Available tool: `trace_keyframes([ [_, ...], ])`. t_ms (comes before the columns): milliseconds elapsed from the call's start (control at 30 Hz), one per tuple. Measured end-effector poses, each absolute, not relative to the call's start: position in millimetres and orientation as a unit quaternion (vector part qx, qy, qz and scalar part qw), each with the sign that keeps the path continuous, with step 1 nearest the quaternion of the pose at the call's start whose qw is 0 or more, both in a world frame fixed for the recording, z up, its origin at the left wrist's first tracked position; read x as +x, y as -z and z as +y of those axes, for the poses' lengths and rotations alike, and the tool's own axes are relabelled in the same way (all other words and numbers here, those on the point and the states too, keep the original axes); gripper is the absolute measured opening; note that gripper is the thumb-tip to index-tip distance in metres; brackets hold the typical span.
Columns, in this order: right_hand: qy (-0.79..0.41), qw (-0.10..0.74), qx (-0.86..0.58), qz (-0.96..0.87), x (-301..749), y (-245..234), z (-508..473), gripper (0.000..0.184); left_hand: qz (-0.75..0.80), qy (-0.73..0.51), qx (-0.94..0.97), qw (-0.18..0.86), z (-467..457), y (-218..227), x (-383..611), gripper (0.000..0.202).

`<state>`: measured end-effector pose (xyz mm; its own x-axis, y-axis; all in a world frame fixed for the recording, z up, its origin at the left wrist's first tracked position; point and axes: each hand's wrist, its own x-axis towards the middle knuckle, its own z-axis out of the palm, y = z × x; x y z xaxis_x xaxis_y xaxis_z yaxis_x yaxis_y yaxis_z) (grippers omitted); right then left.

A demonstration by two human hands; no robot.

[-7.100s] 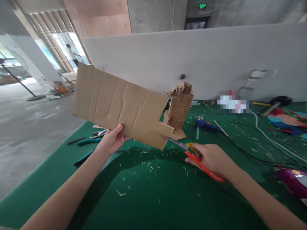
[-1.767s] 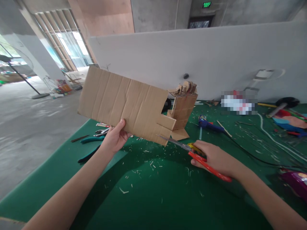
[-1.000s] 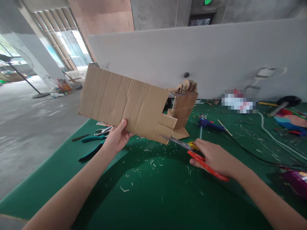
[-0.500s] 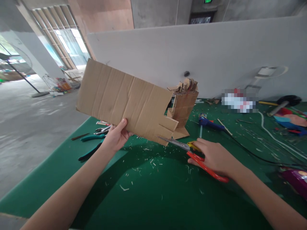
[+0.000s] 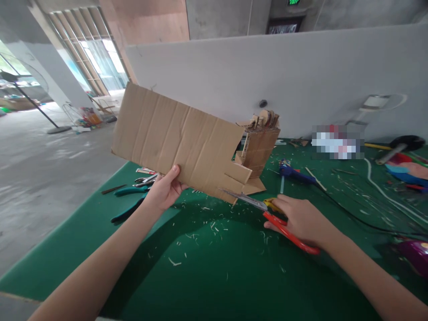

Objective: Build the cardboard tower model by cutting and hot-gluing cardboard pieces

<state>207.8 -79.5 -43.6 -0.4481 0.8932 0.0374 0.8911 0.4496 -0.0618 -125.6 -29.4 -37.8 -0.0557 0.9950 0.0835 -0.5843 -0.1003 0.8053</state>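
Observation:
My left hand grips the lower edge of a long brown cardboard sheet and holds it up tilted above the green table. The sheet's right end is cut into a stepped notch. My right hand is closed on the red handles of a pair of scissors. Their metal blades reach into the sheet's lower right corner, where a narrow slit runs along a strip.
A small cardboard box model stands behind the sheet. Teal pliers lie at left, a blue glue gun with a black cable at right, a purple object at the far right edge. Cardboard scraps litter the mat. A grey partition backs the table.
The scissors' blades have cut further into the sheet's lower right corner, lengthening the slit. Both hands keep their grips, and the sheet has shifted slightly right.

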Motion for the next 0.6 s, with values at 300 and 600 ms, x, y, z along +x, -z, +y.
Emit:
trace_keyframes([
  [300,0.035,0.007,-0.497,-0.867,210,51,-75,0.053,0.306,-0.66,0.329,0.602,-28,40,-127,0.026],
  [600,0.051,0.008,-0.483,-0.874,208,58,-76,0.04,0.298,-0.661,0.336,0.601,-32,35,-127,0.03],
])
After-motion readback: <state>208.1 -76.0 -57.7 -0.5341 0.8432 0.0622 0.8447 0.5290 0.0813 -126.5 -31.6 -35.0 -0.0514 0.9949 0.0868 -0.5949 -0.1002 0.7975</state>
